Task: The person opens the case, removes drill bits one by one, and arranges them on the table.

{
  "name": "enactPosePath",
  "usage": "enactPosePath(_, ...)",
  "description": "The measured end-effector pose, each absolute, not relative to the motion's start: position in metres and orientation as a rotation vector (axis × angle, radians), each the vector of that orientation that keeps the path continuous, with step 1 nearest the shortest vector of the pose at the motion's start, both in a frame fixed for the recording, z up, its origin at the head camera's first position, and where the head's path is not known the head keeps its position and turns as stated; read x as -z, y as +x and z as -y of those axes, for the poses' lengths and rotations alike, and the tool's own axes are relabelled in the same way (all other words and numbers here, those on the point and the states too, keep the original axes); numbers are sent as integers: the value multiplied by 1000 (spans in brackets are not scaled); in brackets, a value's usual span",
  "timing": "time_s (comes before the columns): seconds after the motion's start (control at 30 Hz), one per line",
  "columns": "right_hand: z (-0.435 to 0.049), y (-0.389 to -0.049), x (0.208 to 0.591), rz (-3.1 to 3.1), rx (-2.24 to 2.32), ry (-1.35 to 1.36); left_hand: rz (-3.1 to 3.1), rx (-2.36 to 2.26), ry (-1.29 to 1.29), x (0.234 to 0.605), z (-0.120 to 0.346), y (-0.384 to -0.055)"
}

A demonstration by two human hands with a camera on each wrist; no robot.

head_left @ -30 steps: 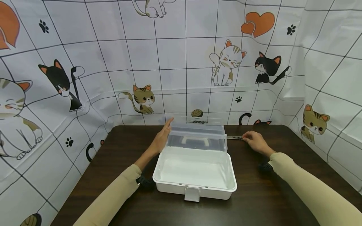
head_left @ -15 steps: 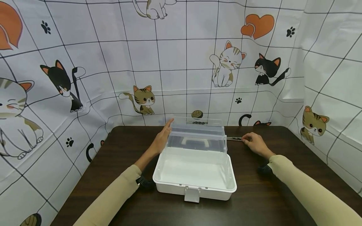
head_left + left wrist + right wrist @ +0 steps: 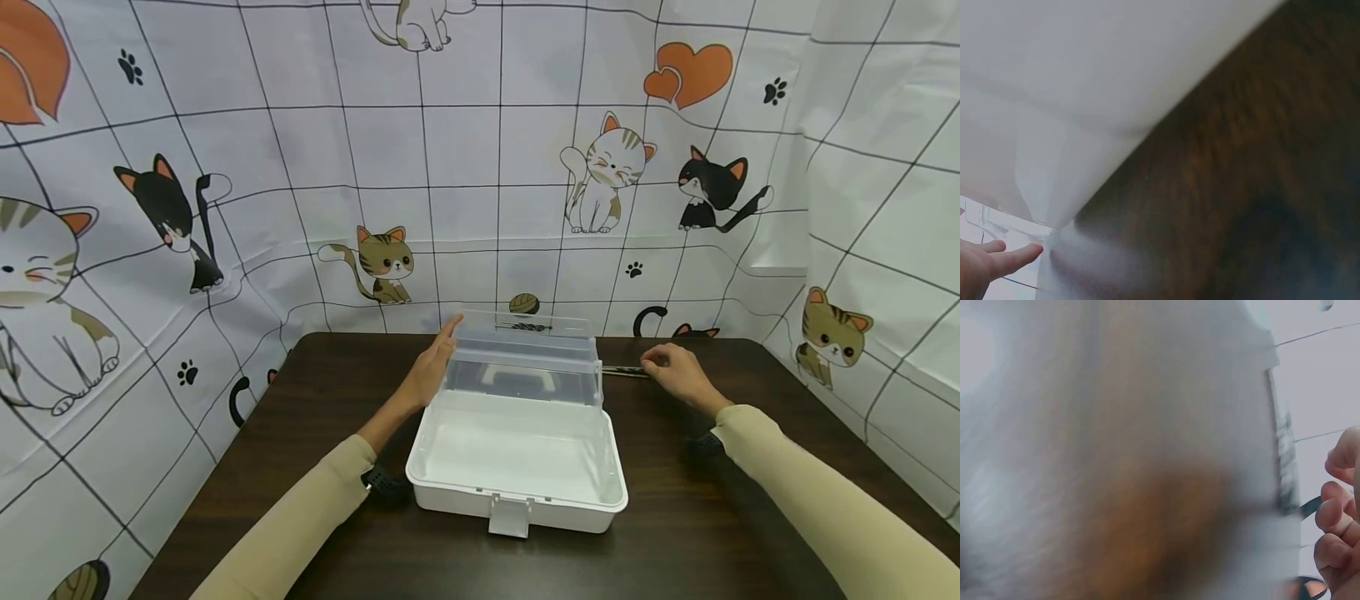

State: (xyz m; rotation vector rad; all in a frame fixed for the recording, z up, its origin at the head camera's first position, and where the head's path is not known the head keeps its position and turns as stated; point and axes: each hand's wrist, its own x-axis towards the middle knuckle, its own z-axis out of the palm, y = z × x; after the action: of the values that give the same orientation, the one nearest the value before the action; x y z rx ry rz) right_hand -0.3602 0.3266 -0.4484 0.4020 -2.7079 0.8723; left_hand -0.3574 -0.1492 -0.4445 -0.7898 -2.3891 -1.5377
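A white plastic box point(image 3: 517, 450) sits on the table with its clear lid point(image 3: 525, 375) tilted up at the back. My left hand point(image 3: 431, 367) is at the lid's left edge, fingers extended. In the left wrist view its fingers point(image 3: 1019, 257) lie right by the box's corner. Beside the lid on the right is a slim silvery rod point(image 3: 624, 371) with a dark twisted pattern, like a drill bit. My right hand point(image 3: 678, 375) hovers at the rod's right end, fingers loosely curled. In the right wrist view a small gap separates the fingers point(image 3: 1330, 515) from the rod point(image 3: 1286, 456).
The box interior is bare, its front latch point(image 3: 509, 517) hanging down. A dark spiral shape point(image 3: 522, 326) shows through the upper lid. Behind and beside the dark wooden table point(image 3: 675, 517) hangs a white cat-print sheet point(image 3: 465, 167).
My right hand has lifted slightly off the rod's end, so a little more of the rod shows. My left hand and the box keep their places.
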Motion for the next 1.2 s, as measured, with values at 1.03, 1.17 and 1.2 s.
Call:
enactPosePath(1.03,-177,-385,334,2812,-626,1049,2392,1605,-800,447,151,-358)
enactPosePath(1.17,-164,-387,335,2807,-577,1104,2390,1590,-808,448,151,-359)
enactPosePath(1.2,-160,-386,334,2811,-575,1103,2390,1586,-810,448,151,-359)
